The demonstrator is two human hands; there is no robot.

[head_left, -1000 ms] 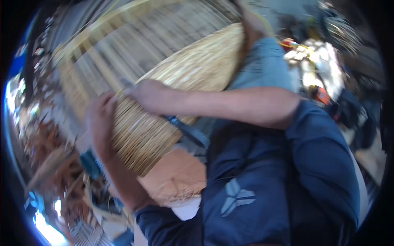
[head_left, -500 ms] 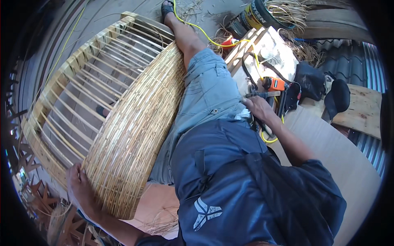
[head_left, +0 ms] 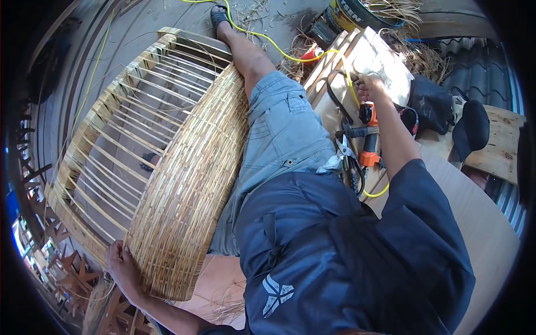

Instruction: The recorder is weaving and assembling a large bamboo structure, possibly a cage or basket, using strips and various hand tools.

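A woven cane panel [head_left: 187, 184] on a wooden frame [head_left: 84, 156] leans along the left of my legs. Its right part is tightly woven, while bare cane strips [head_left: 125, 148] span the rest. At the panel's near left corner is my left hand [head_left: 123, 271], fingers curled in at the edge; what they grip is hidden. My right hand [head_left: 373, 89] reaches over the pale wooden block [head_left: 388, 53] with bent, closed fingers, and anything in them is too small to make out. Below it lie an orange and black power tool [head_left: 370, 148], a hammer [head_left: 354, 132] and pliers [head_left: 344, 147].
A yellow cord [head_left: 290, 57] runs past my foot and over the block. Cane strips fill a dark bucket [head_left: 357, 17] at the far right. A black bag [head_left: 432, 103] and black cap [head_left: 472, 131] lie right of the tools, near a plywood board [head_left: 499, 142].
My right hand has moved from the hammer near my thigh out over the pale block, uncovering the pliers. My left hand stays at the panel's corner. The view has shifted slightly.
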